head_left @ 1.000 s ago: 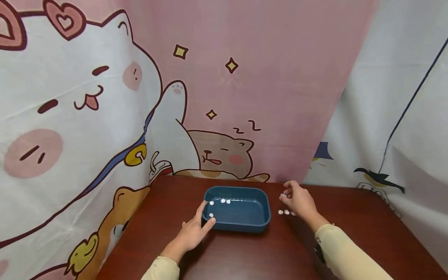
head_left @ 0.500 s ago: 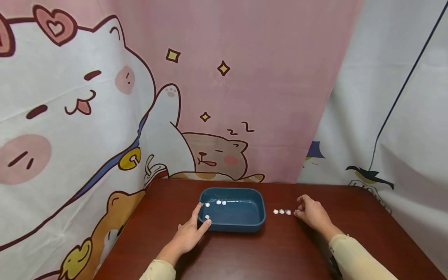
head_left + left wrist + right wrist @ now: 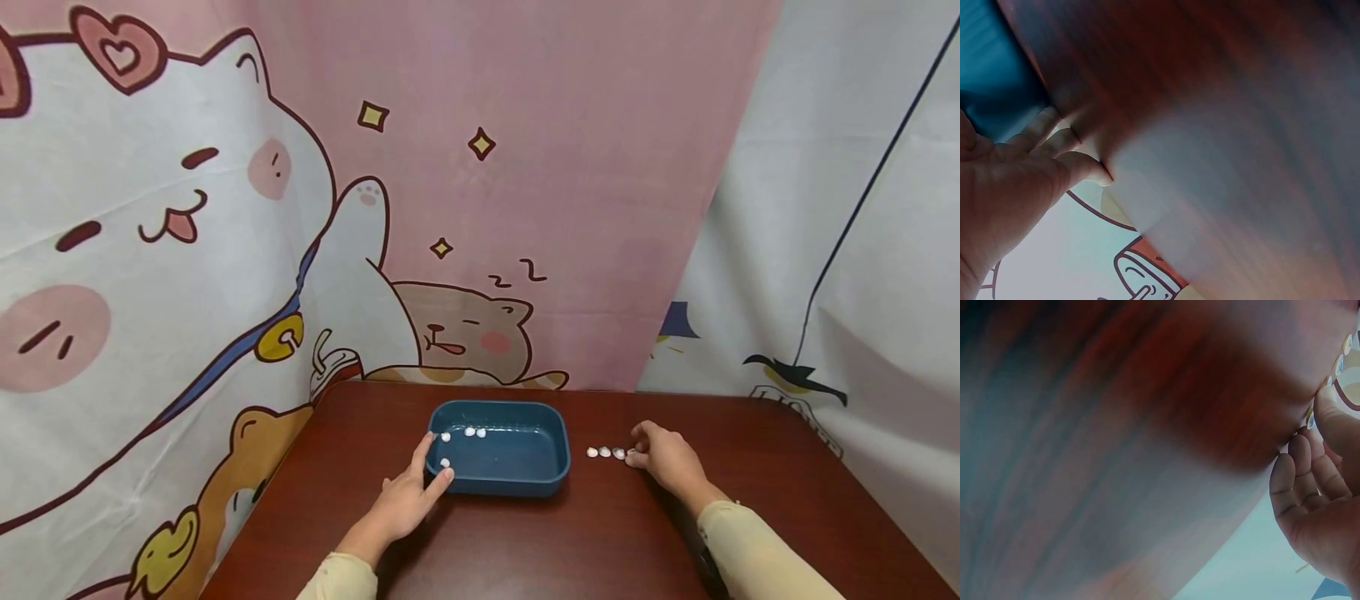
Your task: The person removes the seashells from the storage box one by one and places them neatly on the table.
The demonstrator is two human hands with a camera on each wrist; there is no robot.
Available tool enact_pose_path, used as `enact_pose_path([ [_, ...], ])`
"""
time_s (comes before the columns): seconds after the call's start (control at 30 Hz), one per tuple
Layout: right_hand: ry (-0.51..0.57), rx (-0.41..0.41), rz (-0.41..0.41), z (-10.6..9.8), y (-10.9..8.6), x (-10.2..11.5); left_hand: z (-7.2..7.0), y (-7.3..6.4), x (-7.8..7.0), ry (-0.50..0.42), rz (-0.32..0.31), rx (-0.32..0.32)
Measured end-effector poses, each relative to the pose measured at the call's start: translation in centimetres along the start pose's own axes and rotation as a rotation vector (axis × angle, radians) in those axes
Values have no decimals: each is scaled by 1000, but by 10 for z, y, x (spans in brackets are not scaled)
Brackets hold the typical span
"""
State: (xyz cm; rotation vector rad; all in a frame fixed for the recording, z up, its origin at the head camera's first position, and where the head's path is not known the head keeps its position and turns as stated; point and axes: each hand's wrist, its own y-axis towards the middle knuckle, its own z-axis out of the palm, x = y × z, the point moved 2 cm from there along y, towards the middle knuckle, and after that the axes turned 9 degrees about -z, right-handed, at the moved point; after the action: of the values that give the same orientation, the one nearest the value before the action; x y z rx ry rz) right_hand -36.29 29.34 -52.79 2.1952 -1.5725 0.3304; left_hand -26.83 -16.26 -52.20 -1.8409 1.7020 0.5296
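Note:
A blue rectangular tray stands on the table with several small white shell-like pieces inside, mostly toward its left side. My left hand rests at the tray's left end, thumb at the near rim and fingers spread along the side. In the left wrist view, the left hand lies against the blue wall. Right of the tray, similar white pieces lie in a short row. My right hand pinches the rightmost piece between thumb and index finger, low at the tabletop; fingers partly cover it.
The dark red-brown wooden table reaches back to a hanging cloth printed with cartoon animals. Its far edge meets the cloth just behind the tray. Cloth also hangs along the left and right sides.
My right hand has come down from above the row to its right end, then shifted slightly left with the last piece, closer to the others. The left hand stays at the tray.

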Motion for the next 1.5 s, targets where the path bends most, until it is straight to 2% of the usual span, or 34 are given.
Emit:
enact_pose_path([
  [0.43,24,-18,-41,0,-2,-8,0,1,2,15,-10,-8],
  [0.67,2,-14,-65,0,-3,-6,0,-1,1,6,-8,-3],
  [1.5,-4,-9,-74,1,0,4,-2,-3,-1,6,4,-6],
])
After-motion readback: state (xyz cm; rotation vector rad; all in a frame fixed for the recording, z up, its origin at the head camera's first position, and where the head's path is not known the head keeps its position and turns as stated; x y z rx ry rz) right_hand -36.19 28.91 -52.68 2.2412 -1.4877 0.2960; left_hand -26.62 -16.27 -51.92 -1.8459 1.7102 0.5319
